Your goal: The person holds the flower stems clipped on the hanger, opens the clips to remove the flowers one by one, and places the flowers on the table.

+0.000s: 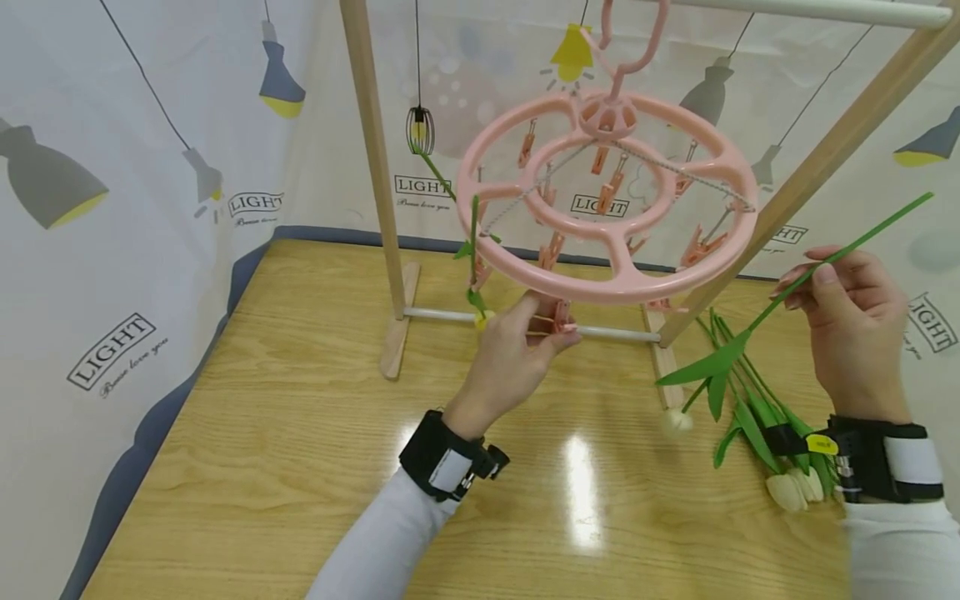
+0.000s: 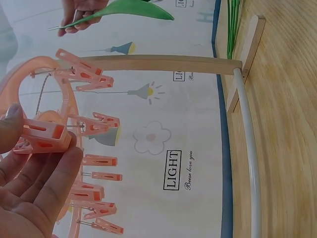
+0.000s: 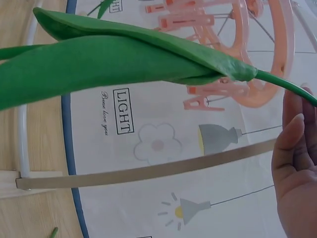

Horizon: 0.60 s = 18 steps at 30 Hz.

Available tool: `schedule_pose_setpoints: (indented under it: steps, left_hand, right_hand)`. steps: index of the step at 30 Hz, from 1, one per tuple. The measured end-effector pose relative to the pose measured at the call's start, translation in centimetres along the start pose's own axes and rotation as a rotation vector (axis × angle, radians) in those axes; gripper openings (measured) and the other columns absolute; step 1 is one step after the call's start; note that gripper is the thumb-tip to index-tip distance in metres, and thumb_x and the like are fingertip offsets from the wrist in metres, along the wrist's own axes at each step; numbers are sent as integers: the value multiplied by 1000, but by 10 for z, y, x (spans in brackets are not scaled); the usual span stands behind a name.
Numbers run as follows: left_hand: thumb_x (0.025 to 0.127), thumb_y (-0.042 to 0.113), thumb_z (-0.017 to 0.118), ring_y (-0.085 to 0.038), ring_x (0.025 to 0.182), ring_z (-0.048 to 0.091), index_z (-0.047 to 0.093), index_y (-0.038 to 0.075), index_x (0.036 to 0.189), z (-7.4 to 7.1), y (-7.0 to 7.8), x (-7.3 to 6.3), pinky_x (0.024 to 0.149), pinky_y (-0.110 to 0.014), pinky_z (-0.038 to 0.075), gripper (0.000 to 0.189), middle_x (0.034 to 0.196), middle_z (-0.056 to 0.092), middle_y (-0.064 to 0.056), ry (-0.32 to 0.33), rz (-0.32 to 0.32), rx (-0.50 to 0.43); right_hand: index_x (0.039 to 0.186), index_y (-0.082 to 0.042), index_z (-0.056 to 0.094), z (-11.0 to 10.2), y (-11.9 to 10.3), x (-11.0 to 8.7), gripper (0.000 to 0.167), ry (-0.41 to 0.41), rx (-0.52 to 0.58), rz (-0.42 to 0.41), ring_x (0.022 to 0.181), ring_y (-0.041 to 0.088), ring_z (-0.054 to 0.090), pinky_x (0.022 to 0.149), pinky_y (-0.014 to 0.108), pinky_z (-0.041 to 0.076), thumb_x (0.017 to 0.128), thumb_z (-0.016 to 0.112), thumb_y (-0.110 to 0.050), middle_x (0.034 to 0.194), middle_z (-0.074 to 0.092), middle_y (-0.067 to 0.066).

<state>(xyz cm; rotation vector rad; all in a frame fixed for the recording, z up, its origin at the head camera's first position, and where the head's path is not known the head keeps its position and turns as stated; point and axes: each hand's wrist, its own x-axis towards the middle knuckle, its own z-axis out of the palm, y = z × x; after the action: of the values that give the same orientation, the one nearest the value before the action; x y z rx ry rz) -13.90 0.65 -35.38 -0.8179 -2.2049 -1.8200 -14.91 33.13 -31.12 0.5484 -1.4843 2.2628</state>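
Note:
At the near rim of a round pink clip hanger, my left hand pinches a pink clothespin between thumb and fingers. The left wrist view shows that clothespin close up, with several more pink clothespins hanging beyond it. To the right, my right hand holds an artificial white tulip by its green stem, between thumb and fingers. Its leaves slant down to the left, and the white bloom points downward. In the right wrist view the big green leaf covers part of the hanger.
The hanger hangs from a wooden frame with a white top bar and a lower bar. A yellow flower hangs upside down at the hanger's left. Several white tulips lie on the wooden table near my right wrist.

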Motion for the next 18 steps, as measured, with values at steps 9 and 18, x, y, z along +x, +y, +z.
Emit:
schedule_pose_setpoints:
  steps: [9,18]
  left_hand:
    - [91,6,68,-26,96,71,53,2,102,-1,-1,-1,81,-16,58,19,98,64,-13,4,-6,-5]
    - [91,7,69,-25,96,71,53,2,102,-1,-2,0,81,-15,58,19,98,65,-12,11,-3,11]
  right_hand:
    - [113,22,52,-14,-11,8,21,76,-68,-28,76,27,66,64,26,55,98,49,8,84,67,21]
    - [116,14,56,-29,-17,13,26,210,-141,-34,76,23,61,67,23,49,97,57,-5,86,65,17]
